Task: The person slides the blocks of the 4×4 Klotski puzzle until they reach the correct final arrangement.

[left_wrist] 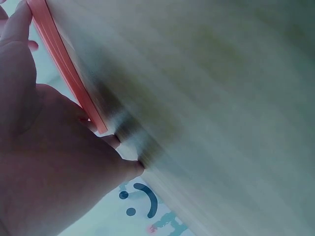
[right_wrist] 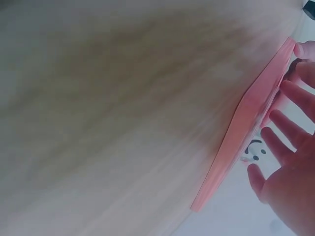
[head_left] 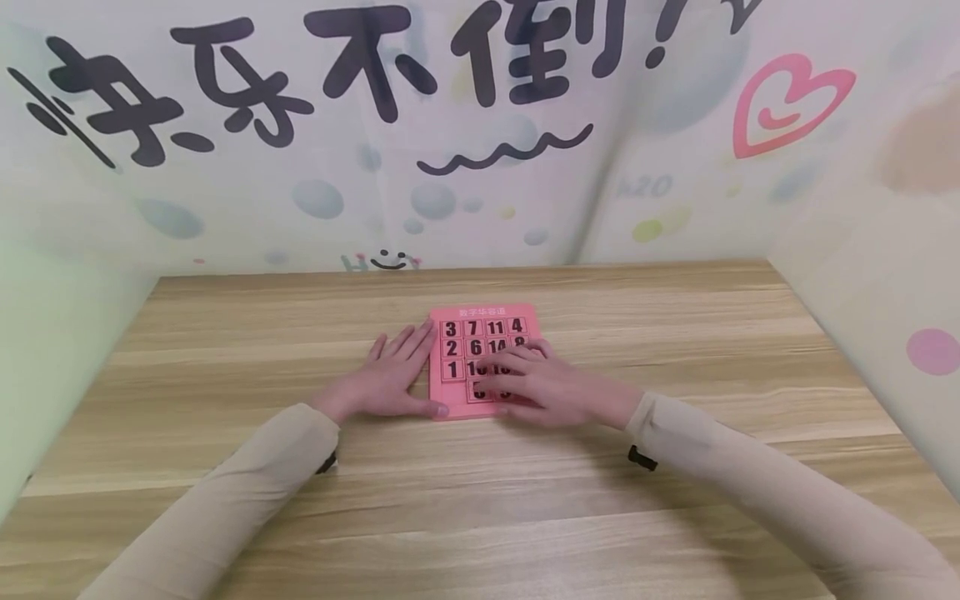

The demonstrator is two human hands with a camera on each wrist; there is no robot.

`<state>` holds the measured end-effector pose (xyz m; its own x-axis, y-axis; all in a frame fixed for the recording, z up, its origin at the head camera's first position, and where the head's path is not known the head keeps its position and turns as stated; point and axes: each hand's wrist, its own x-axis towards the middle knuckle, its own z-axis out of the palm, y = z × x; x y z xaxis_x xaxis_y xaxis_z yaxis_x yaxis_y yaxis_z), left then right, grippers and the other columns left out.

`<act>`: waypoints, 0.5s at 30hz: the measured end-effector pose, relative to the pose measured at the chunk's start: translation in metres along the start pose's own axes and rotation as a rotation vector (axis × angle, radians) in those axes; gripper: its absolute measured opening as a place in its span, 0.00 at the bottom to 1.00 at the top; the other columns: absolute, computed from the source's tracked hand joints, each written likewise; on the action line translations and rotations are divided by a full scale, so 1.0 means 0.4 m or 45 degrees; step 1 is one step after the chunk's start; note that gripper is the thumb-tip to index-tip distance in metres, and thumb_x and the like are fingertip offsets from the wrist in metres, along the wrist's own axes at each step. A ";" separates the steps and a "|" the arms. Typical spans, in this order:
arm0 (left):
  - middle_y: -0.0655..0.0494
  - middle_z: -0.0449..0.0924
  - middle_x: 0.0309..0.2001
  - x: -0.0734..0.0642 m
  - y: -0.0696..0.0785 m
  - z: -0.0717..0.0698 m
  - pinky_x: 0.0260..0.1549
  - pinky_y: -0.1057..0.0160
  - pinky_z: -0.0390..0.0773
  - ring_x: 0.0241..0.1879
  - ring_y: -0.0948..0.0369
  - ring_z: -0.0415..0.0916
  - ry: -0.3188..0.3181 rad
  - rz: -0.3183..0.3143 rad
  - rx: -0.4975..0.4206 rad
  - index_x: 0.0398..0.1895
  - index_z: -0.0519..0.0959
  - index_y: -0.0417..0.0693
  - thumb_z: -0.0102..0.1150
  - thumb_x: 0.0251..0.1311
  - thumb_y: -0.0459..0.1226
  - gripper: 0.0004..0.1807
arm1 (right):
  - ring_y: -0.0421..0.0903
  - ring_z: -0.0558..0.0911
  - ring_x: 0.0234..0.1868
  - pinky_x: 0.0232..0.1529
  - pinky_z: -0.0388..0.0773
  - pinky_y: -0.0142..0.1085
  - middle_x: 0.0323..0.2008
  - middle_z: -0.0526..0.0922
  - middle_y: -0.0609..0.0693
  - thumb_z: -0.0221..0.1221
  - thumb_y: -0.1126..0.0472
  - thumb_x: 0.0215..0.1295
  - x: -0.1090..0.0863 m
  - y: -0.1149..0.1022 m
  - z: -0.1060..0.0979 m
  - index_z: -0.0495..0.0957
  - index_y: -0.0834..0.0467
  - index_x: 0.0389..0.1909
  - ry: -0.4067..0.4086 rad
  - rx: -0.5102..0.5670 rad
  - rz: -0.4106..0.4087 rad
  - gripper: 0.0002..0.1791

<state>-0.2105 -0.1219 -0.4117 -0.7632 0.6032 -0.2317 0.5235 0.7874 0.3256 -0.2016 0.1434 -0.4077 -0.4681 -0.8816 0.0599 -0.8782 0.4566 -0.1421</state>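
pink number puzzle (head_left: pixel 474 348): left grip (head_left: pixel 390 377) straight-fingered, touching left edge; right grip (head_left: pixel 551 387) spread apart over tiles (head_left: pixel 452 348).

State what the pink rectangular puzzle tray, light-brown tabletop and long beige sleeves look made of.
Pink rectangular puzzle tray: probably smooth plastic, judging by its even colour and straight edges.
Light-brown tabletop: wood or wood-look laminate, seemingly low-sheen; streaked grain shows.
Long beige sleeves: matte fabric, likely, with soft creases.
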 end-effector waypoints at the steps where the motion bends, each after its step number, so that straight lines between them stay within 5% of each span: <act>1: 0.49 0.25 0.69 0.000 0.000 0.000 0.59 0.43 0.31 0.66 0.48 0.27 0.001 0.001 -0.001 0.68 0.33 0.41 0.47 0.45 0.69 0.60 | 0.50 0.59 0.62 0.57 0.54 0.53 0.61 0.64 0.48 0.47 0.47 0.64 -0.005 0.000 -0.001 0.70 0.46 0.56 0.006 0.004 -0.005 0.21; 15: 0.49 0.25 0.69 0.000 -0.001 0.000 0.59 0.43 0.31 0.66 0.48 0.27 -0.001 0.001 0.007 0.68 0.33 0.40 0.46 0.44 0.69 0.61 | 0.44 0.62 0.60 0.60 0.53 0.47 0.57 0.69 0.44 0.49 0.51 0.63 -0.007 -0.012 -0.003 0.72 0.49 0.55 0.018 0.004 -0.142 0.20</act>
<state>-0.2107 -0.1221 -0.4116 -0.7624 0.6039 -0.2324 0.5263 0.7876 0.3204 -0.1962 0.1439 -0.4059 -0.3687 -0.9252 0.0898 -0.9247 0.3553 -0.1366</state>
